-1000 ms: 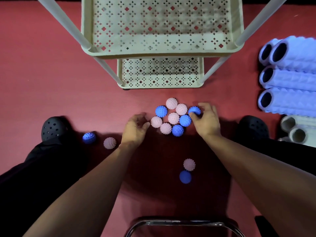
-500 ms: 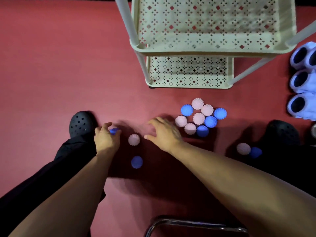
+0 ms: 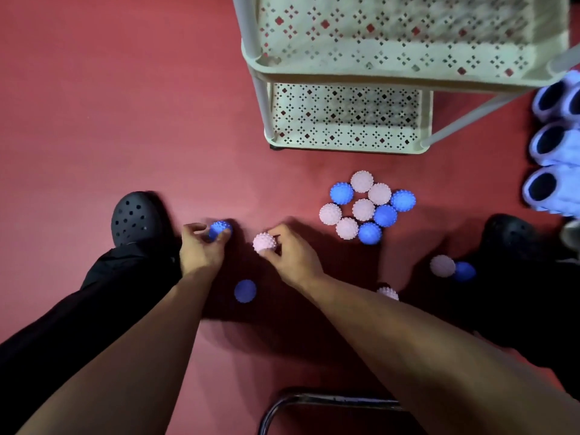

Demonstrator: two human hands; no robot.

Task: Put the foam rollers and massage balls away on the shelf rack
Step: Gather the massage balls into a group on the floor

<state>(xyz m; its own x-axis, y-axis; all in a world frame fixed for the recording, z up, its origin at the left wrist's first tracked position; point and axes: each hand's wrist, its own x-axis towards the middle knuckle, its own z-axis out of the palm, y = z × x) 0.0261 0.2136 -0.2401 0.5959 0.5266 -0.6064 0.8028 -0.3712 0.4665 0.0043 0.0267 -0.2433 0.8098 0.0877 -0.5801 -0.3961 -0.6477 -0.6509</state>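
Since the moment before, our right hand [image 3: 290,254] had closed in on the spiky pink massage ball [image 3: 264,242] it had only been reaching toward, and now pinched it between thumb and fingertips on the red floor mat [image 3: 125,105]. Our left hand [image 3: 201,246] curled its fingers round a spiky blue massage ball [image 3: 220,229] just beside our black perforated clog [image 3: 136,218]. Between our forearms lay a loose blue ball [image 3: 245,291]. We saw the cluster of nine pink and blue balls [image 3: 364,208] gathered near the cream perforated shelf rack [image 3: 345,119]. A pink ball [image 3: 442,265] and blue ball [image 3: 464,271] touched further right. Pale blue hollow foam rollers [image 3: 549,146] were stacked at the right edge.
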